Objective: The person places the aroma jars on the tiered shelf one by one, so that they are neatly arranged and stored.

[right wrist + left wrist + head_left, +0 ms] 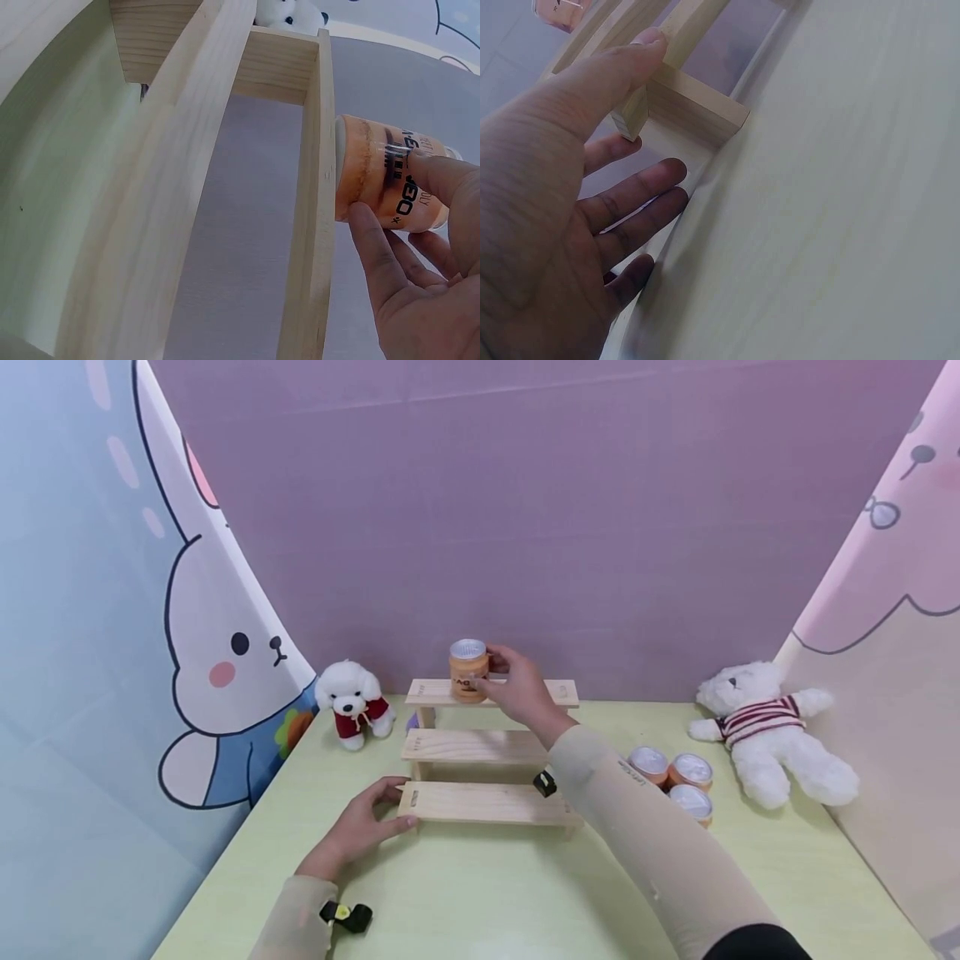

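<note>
So there's a pale green table (487, 893) with a three-step wooden rack (480, 747) on it, a white bear plush (780, 735) off to the right and a smaller dog plush (352, 702) to the left. Left hand (363, 822) pinches the left end of the bottom step, thumb against index, other fingers loose. Right hand (517, 685) grips the orange can (468, 672), upright at the top step, base on it or nearly; can't tell which. Three more cans (686, 770) sit bunched on the right. My guess: stiff, fairly light, a bit slippery with that glossy print, not very fragile. I'd grab it round the sides at mid-height, thumb opposite fingers.
</note>
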Motion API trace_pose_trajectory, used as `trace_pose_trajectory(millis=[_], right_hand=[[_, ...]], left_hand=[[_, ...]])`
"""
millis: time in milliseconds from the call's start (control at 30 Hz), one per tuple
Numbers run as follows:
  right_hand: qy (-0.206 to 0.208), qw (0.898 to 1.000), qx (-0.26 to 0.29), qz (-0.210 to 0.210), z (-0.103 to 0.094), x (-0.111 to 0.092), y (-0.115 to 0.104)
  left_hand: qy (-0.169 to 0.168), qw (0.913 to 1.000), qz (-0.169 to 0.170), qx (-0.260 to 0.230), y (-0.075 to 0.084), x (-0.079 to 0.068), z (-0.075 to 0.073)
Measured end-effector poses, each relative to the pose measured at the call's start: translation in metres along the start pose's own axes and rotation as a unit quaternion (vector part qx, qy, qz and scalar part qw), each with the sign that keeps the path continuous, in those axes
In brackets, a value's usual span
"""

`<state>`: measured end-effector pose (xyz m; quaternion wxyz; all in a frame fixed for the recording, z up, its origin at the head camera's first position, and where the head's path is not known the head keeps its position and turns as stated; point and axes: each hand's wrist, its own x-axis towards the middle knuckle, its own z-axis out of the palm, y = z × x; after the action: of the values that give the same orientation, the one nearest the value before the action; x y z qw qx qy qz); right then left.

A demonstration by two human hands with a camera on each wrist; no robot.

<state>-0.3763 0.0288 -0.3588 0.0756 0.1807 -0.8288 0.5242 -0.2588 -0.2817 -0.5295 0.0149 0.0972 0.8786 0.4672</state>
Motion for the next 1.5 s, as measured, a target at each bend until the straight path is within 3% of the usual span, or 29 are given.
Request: trace_pose_trajectory(millis=[367,700,1133,1367,1500], right_hand=[[0.005,1.000,-0.001,0.000,0.000,0.000,-0.001],[-0.016,1.000,0.009,0.001,-0.007,-0.008,0.001],[0.002,1.000,0.005,-0.016,-0.029,-0.046,0.014],[0.007,0.999,-0.034,-0.032,-0.048,-0.072,0.022],[0.006,0.999,-0.014,-0.040,-0.058,-0.085,0.024]], left_hand=[[0.001,1.0000,0.005,-0.002,0.002,0.001,0.000],[-0.002,1.0000,-0.003,-0.008,0.004,0.001,-0.001],[0.000,1.0000,-0.006,-0.001,0.001,0.001,0.001],[-0.001,1.0000,-0.004,0.001,-0.001,0.001,0.001],[0.002,1.0000,-0.005,0.002,-0.001,0.001,0.001]])
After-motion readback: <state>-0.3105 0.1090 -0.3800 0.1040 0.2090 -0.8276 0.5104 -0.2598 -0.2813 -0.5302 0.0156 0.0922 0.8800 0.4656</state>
